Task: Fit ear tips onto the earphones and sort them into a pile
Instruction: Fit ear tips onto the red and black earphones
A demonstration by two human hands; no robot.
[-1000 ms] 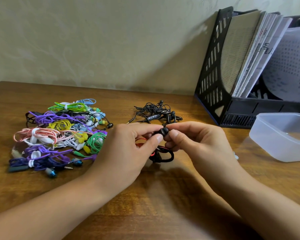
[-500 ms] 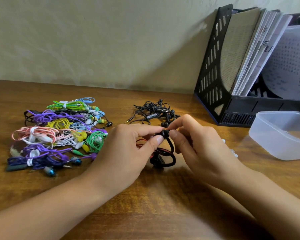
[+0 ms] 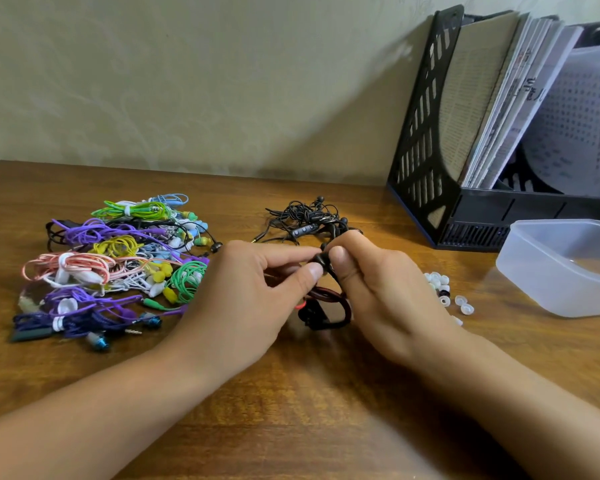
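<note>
Above the middle of the wooden table, my left hand (image 3: 253, 299) and my right hand (image 3: 385, 292) meet fingertip to fingertip. Between them they pinch the black bud (image 3: 321, 261) of a black and red earphone, whose cord (image 3: 329, 306) hangs in loops below the hands. Whether an ear tip sits on the bud is hidden by the fingers. A pile of colourful earphones (image 3: 115, 265) lies to the left. A tangle of black earphones (image 3: 309, 223) lies behind the hands. Loose white and black ear tips (image 3: 444, 292) are scattered to the right of my right hand.
A translucent plastic tub (image 3: 565, 265) stands at the right edge. Behind it a black file rack (image 3: 426, 133) holds papers against the wall. Bare wood lies in front of my forearms.
My right hand has shifted its fingers on the bud and drawn back a little, so the loose ear tips behind it now show. The hanging cord has swung slightly.
</note>
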